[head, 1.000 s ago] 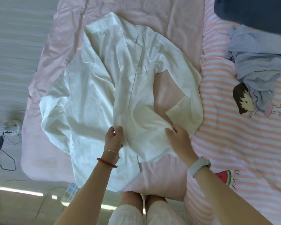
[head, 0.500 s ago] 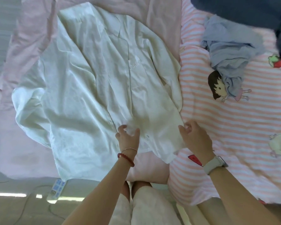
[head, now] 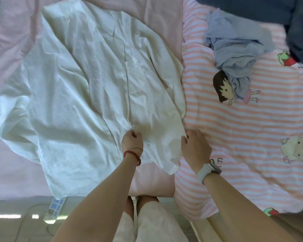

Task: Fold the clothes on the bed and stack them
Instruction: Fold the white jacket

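— Where is the shirt (head: 87, 88)?

— Spread face up on the pink sheet (head: 12, 154), hem toward the bed's edge. The left hand (head: 132, 141) pinches the button edge; the right hand (head: 195, 147) has its fingers curled on the side hem.

— What makes this step go well?

— Probably pulling both edges taut and smoothing wrinkles before folding the sleeves in.
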The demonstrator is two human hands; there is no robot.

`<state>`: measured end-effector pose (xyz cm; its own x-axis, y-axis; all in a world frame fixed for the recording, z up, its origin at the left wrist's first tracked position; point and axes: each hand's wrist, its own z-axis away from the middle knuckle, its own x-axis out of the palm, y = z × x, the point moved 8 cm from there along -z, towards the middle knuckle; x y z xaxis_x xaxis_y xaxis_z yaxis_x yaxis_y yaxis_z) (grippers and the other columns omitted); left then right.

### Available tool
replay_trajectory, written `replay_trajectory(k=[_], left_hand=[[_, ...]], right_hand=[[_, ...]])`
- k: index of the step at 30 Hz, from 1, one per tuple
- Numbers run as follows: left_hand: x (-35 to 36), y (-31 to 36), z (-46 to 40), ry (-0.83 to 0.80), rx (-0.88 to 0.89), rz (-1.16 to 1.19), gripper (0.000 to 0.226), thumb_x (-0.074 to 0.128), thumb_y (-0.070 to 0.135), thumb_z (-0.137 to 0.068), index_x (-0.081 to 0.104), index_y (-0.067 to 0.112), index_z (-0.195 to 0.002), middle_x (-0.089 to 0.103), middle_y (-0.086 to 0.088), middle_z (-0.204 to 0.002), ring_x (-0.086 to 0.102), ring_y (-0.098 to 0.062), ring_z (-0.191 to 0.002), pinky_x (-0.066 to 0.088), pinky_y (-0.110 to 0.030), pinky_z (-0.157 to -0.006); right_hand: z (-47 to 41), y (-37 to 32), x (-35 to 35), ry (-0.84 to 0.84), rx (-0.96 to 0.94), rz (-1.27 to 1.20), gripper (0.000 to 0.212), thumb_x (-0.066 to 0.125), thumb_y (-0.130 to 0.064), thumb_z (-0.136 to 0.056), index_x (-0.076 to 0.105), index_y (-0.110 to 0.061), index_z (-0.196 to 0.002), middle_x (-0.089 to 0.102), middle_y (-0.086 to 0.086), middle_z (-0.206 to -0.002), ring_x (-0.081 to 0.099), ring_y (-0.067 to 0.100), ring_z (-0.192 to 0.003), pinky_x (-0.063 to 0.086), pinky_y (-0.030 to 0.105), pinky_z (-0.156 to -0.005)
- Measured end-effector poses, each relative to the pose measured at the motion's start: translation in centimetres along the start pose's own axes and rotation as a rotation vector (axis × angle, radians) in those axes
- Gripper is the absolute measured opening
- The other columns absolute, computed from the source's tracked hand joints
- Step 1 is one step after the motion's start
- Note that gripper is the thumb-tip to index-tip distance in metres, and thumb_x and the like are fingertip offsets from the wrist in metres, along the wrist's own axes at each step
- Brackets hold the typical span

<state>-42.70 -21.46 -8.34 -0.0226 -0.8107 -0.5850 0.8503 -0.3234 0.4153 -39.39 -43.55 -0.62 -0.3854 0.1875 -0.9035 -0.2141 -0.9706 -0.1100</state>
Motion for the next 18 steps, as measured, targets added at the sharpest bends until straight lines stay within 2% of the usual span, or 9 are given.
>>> replay_trajectory(k=[3,5,7,9,11,12,14,16,18], left_hand=[[-1.4,-0.3,1.0,-0.023,-0.111,0.634,0.023,0.044,0.011,-0.093,0.042,0.015,-0.071,0.051,-0.003,-0.067,0.049,-0.02,-0.061,0.042,-0.025,-0.054],[-3.3,-0.3,1.7,-0.057,-0.132,0.941,0.019,0.043,0.01,-0.095,0.048,0.017,-0.077,0.058,0.003,-0.065,0.058,-0.011,-0.054,0.047,-0.022,-0.051],[-5.7,-0.1,1.8,-0.041,-0.05,0.982,0.021,0.042,0.011,-0.096,0.05,0.018,-0.077,0.054,0.01,-0.054,0.051,-0.004,-0.044,0.04,-0.016,-0.042],[-8.2,0.2,1.8,0.018,0.074,0.92,0.025,0.043,0.016,-0.097,0.05,0.021,-0.073,0.045,0.015,-0.047,0.04,-0.002,-0.041,0.035,-0.014,-0.041],[-9.9,0.3,1.4,0.085,0.157,0.788,0.034,0.043,0.023,-0.097,0.048,0.026,-0.064,0.039,0.016,-0.045,0.035,-0.003,-0.042,0.034,-0.016,-0.043],[-10.4,-0.2,1.0,0.125,0.152,0.708,0.037,0.042,0.024,-0.096,0.043,0.025,-0.059,0.037,0.015,-0.046,0.034,-0.005,-0.044,0.032,-0.019,-0.045],[-10.1,-2.0,-0.3,0.154,0.036,0.581,0.034,0.04,0.022,-0.095,0.041,0.019,-0.061,0.041,0.005,-0.056,0.038,-0.015,-0.054,0.034,-0.025,-0.054],[-8.4,-4.5,-1.1,0.073,-0.157,0.514,0.026,0.039,0.022,-0.095,0.049,0.009,-0.074,0.048,-0.009,-0.071,0.045,-0.022,-0.065,0.037,-0.033,-0.063],[-6.2,-6.1,-1.0,-0.064,-0.271,0.53,0.025,0.043,0.027,-0.096,0.051,0.009,-0.081,0.049,-0.011,-0.072,0.048,-0.024,-0.062,0.042,-0.032,-0.058]], right_hand=[[0.9,1.5,-0.7,0.075,0.064,-0.35,0.015,0.045,-0.021,-0.095,0.049,-0.007,-0.09,0.05,0.002,-0.073,0.047,0.025,-0.07,0.029,0.029,-0.053],[1.5,2.4,-1.2,0.075,0.154,-0.69,0.012,0.05,-0.017,-0.094,0.049,-0.006,-0.089,0.049,0.0,-0.069,0.048,0.025,-0.068,0.031,0.03,-0.055],[1.9,2.4,-2.2,0.102,0.171,-0.898,0.009,0.055,-0.013,-0.091,0.048,-0.008,-0.087,0.048,-0.002,-0.072,0.046,0.018,-0.068,0.034,0.024,-0.056],[2.2,1.4,-3.3,0.131,0.097,-0.959,0.013,0.058,-0.01,-0.088,0.046,-0.012,-0.086,0.048,-0.007,-0.073,0.046,0.006,-0.065,0.036,0.012,-0.055],[2.4,0.2,-3.8,0.136,0.009,-0.915,0.011,0.06,-0.013,-0.088,0.05,-0.014,-0.091,0.051,-0.013,-0.076,0.05,-0.003,-0.065,0.037,0.009,-0.056],[2.4,-0.1,-3.6,0.129,-0.02,-0.83,0.011,0.06,-0.017,-0.088,0.054,-0.014,-0.097,0.054,-0.013,-0.077,0.051,-0.002,-0.066,0.039,0.014,-0.058],[2.3,-0.2,-2.4,0.042,-0.043,-0.525,0.018,0.056,-0.026,-0.091,0.058,-0.015,-0.105,0.057,-0.007,-0.079,0.052,0.014,-0.071,0.035,0.026,-0.06],[2.1,0.5,-0.4,-0.115,-0.026,-0.252,0.013,0.049,-0.028,-0.092,0.057,-0.018,-0.097,0.054,-0.002,-0.075,0.049,0.024,-0.07,0.031,0.028,-0.056],[2.3,1.4,0.6,-0.178,-0.004,-0.141,0.018,0.046,-0.026,-0.092,0.045,-0.017,-0.076,0.044,-0.003,-0.065,0.044,0.025,-0.064,0.024,0.027,-0.048]])
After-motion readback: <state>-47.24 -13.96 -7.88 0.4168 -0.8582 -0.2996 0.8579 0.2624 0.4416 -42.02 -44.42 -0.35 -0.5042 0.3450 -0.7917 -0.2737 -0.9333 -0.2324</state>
